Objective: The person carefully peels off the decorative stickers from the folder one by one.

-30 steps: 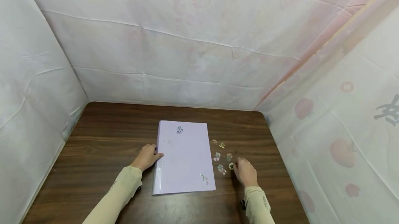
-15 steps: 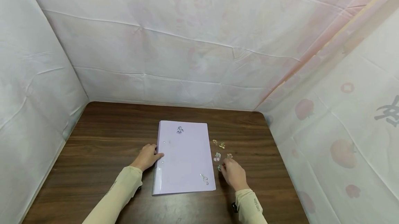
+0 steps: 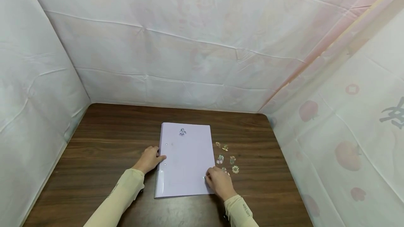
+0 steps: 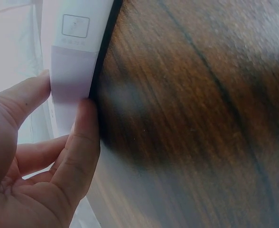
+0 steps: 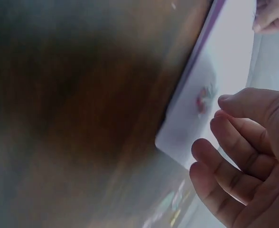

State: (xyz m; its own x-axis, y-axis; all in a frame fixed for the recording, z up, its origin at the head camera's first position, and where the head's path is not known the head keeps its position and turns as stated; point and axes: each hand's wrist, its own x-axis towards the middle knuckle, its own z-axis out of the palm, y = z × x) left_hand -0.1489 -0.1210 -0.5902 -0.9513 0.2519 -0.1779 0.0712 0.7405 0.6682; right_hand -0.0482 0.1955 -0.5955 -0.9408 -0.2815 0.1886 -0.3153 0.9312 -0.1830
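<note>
A lavender ring binder (image 3: 186, 160) lies on the wooden table with its spine to the left. My left hand (image 3: 149, 160) holds it by the spine, thumb on the cover. In the left wrist view, the thumb and a finger lie at opposite edges of the spine (image 4: 73, 71). Over the lower right of the cover hovers my right hand (image 3: 220, 182), fingers loosely bent. Beyond its fingertips in the right wrist view a small flower sticker (image 5: 203, 100) shows on the cover; from the head it is mostly hidden. A blue flower sticker (image 3: 182, 132) marks the cover's top.
Several loose floral stickers lie right of the binder, among them a round wreath sticker (image 3: 235, 169) and a pink flower sticker (image 3: 220, 159). White cloth walls (image 3: 176, 93) border the table (image 3: 120, 128) at the back and sides.
My right hand has moved left from the wreath sticker, past the loose stickers, onto the binder's lower right corner. The wreath sticker shows again in its place. My left hand has stayed put.
</note>
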